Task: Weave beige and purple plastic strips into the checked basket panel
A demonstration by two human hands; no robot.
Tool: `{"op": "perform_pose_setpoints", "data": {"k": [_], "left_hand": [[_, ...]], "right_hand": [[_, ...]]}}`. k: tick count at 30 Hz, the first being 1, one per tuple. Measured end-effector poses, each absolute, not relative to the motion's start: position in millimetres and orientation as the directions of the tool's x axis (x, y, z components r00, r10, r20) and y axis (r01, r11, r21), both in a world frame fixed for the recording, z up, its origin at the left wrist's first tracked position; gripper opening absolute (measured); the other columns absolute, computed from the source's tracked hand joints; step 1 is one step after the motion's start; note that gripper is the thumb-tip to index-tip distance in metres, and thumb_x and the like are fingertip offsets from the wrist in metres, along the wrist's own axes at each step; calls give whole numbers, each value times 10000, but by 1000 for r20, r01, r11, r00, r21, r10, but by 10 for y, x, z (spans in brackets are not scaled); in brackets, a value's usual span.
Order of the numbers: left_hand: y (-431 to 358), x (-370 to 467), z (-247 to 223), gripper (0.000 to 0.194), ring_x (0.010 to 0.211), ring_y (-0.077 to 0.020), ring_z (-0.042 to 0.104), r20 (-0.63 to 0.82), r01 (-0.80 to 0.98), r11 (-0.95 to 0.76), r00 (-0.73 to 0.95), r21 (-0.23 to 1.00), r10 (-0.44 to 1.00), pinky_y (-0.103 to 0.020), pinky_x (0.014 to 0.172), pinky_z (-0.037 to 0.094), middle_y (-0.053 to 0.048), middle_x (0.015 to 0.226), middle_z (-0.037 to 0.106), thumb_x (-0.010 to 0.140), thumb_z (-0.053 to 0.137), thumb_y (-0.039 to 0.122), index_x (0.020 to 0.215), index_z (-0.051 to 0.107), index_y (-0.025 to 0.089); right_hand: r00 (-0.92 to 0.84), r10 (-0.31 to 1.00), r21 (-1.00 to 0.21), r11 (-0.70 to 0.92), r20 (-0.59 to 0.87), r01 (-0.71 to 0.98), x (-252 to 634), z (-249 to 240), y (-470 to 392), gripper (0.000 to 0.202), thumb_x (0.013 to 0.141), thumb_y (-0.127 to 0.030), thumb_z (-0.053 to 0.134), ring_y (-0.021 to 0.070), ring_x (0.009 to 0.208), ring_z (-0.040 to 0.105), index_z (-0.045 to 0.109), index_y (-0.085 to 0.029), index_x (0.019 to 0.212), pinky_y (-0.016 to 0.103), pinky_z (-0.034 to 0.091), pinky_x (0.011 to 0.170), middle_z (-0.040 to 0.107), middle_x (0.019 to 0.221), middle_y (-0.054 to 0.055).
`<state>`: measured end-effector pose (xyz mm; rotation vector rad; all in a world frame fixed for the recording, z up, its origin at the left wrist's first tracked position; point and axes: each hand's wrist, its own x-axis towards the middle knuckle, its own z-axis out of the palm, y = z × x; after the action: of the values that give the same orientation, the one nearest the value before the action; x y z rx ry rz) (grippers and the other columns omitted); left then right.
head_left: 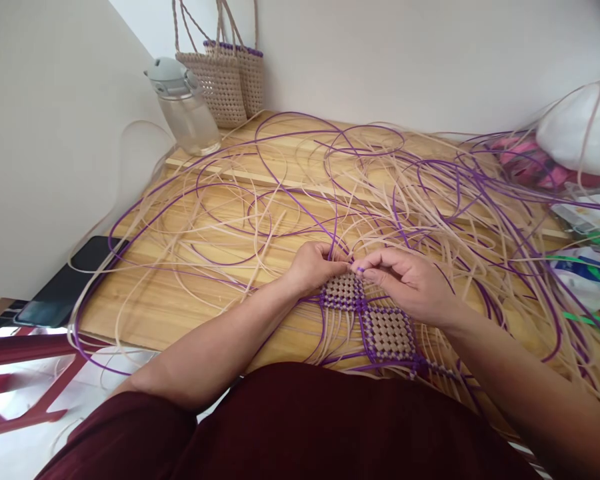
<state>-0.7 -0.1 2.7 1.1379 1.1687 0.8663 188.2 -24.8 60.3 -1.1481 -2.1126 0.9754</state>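
On the far left a dark phone (63,290) lies at the edge of the wooden table (150,313), and behind it a lidded water bottle (187,120) stands just beside two finished woven bags with handles, a plain beige one (220,87) in front and a purple-rimmed one (254,80) behind. Near the front of the table, the left hand (316,267) pinches the upper edge of the upper woven square (341,292), beige with purple at its border; most of this square looks filled in, and the edge under the fingers seems to be the part being worked. The right hand (405,280) meets it there, thumb and forefinger closed on a short bit of purple strand (361,269). Down and to the right, joined at a corner, the lower woven square (390,333) appears complete, framed in purple, with a short knotted row (443,369) running on beyond it. Much seems left: long beige strands (425,200) and purple ones fan out loose across the table, unwoven, reaching toward a white plastic bag (580,127) on the far right.
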Motion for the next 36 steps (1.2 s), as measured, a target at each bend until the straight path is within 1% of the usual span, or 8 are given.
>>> {"op": "perform_pose_setpoints", "data": {"k": [4,8,11,14,20,25,30,36], "left_hand": [[-8,-3,29,248,541,-90,517,-260,-25,273,237,962,936,-228,540,397,2,620,630,555,827,279,667,668,127],[-3,3,-8,276,588,-112,569,-241,-90,276,283,957,928,-248,586,436,-25,673,661,573,828,300,717,677,120],[4,10,-36,296,587,-114,577,-240,-129,290,307,948,921,-253,588,440,-21,664,654,562,838,302,720,665,122],[9,14,-41,315,566,-112,572,-270,-149,326,308,933,912,-253,573,434,-11,638,640,548,852,298,719,653,123],[8,21,-5,330,545,-102,561,-308,-237,391,323,889,895,-250,569,426,-6,621,635,508,872,260,703,647,118],[8,24,-25,335,570,-108,575,-287,-245,377,333,894,898,-264,601,446,-11,646,644,512,870,272,711,652,114],[9,24,-72,323,566,-110,567,-269,-205,337,302,919,915,-257,581,431,2,628,625,529,861,289,704,643,126],[9,26,-54,362,549,-93,538,-258,-185,318,287,930,922,-240,565,404,9,617,616,495,879,313,684,633,126]], "right_hand": [[-415,898,-838,336,146,431,1837,517,-164,129,883,-293,613,168,857,644,694,-195,898,335,527,812,694,929,47],[-285,959,-924,107,-2,368,1802,409,-34,240,809,-341,681,149,699,638,683,-171,977,302,531,662,698,832,47],[-274,956,-884,35,-107,467,1816,396,33,334,832,-329,645,142,677,633,686,-176,1125,294,526,651,713,822,49],[-283,948,-825,45,-142,563,1857,415,74,322,862,-341,602,130,643,616,714,-187,1122,299,529,641,733,883,58],[-360,932,-811,232,28,537,1919,393,74,229,860,-349,612,199,1063,655,759,-254,1007,425,484,1025,724,1115,29],[-392,917,-739,310,68,598,1892,412,41,267,891,-310,569,200,1123,642,740,-269,1091,429,480,1045,705,1181,32],[-389,921,-577,330,22,747,1826,493,102,305,842,-238,580,191,855,694,745,-253,1098,342,555,765,748,1018,40],[-346,924,-524,216,-162,824,1776,546,196,337,841,-247,542,98,482,513,739,-248,1114,227,361,450,685,672,-17]]}}
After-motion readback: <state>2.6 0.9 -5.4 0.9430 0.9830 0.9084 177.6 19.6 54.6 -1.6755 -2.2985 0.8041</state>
